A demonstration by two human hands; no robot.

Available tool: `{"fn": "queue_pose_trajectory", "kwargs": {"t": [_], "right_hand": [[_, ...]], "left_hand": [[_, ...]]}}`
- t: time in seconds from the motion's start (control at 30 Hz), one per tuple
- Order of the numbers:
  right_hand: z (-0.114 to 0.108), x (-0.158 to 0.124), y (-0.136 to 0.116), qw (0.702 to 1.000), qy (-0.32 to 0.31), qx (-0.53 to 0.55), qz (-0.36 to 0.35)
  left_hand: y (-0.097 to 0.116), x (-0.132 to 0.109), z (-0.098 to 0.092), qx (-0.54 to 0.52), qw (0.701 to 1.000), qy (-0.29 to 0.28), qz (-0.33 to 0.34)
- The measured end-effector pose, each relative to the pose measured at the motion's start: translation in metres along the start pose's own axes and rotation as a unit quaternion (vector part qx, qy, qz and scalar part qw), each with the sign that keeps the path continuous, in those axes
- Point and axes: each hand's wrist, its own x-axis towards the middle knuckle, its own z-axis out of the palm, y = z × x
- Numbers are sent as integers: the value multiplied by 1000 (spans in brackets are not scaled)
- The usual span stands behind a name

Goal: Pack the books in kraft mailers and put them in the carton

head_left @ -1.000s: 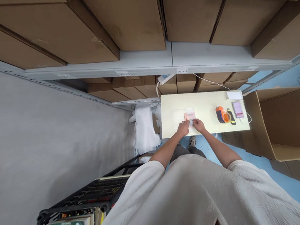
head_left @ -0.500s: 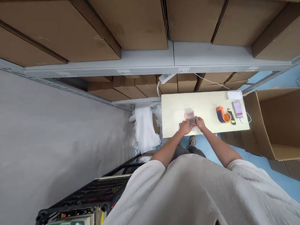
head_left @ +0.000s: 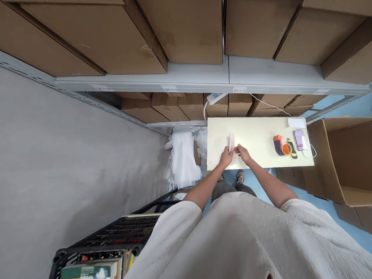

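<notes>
Both my hands meet over the near edge of a pale yellow table [head_left: 256,134]. My left hand [head_left: 226,157] and my right hand [head_left: 243,153] pinch a small flat whitish packet [head_left: 232,142] that stands on edge, thin side towards me. Its print is too blurred to read. An orange tape dispenser [head_left: 281,145] lies further right on the table, well away from both hands.
A phone [head_left: 299,138] on a white cable and a white card [head_left: 296,123] lie at the table's right end. An open cardboard box [head_left: 347,157] stands right of it. Shelves with brown boxes [head_left: 184,25] rise behind. White wrapping [head_left: 183,159] is piled left; a black cart with books [head_left: 109,250] is near me.
The packet lay flat showing a pink face; it has been lifted and turned onto its edge between both hands. The view has shifted slightly left.
</notes>
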Motion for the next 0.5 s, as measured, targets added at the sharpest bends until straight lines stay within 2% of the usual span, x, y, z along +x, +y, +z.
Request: {"fn": "queue_pose_trajectory", "kwargs": {"t": [0.13, 0.23, 0.37, 0.5], "right_hand": [[11, 0, 4, 1000, -20, -21, -1], [19, 0, 9, 999, -25, -39, -6], [29, -1, 14, 998, -21, -50, -13], [33, -6, 16, 997, -5, -65, -35]], "left_hand": [[-18, 9, -12, 58, 997, 38, -28], [-28, 18, -17, 94, 993, 38, -60], [-39, 27, -19, 56, 996, 22, -64], [-49, 25, -23, -4, 998, 22, -59]]}}
